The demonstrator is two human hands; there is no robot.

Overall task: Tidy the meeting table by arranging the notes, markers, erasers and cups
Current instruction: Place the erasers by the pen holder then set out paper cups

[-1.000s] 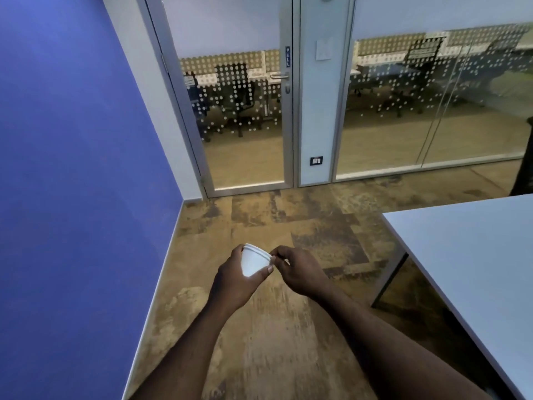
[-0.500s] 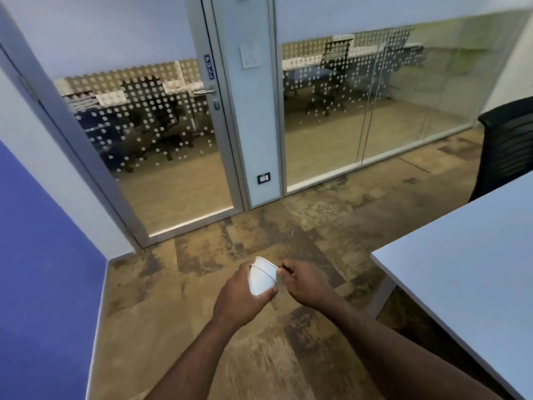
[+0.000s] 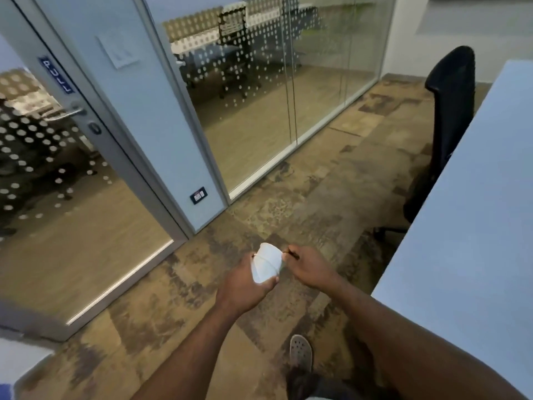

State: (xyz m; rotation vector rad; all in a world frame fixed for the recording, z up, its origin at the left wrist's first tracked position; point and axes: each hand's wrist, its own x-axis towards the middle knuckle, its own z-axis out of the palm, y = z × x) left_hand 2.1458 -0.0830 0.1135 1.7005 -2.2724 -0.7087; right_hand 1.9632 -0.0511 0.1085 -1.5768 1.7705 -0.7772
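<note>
A small stack of white paper cups (image 3: 266,267) is held in the air above the carpet, tilted with its base toward the upper left. My left hand (image 3: 245,287) grips it from below and behind. My right hand (image 3: 308,267) is just to the right of the cups, its fingertips pinching at the cups' rim. The white meeting table (image 3: 467,226) stands at the right, apart from both hands; the part in view is bare.
A black office chair (image 3: 444,125) sits at the table's far side. A glass door (image 3: 57,180) marked PULL and a glass wall (image 3: 274,90) stand ahead. My shoe (image 3: 300,353) is on the brown carpet below the hands.
The view has swung right: the blue wall left the frame and the chair and more of the table came in. Both hands stay on the cups, which tilted further.
</note>
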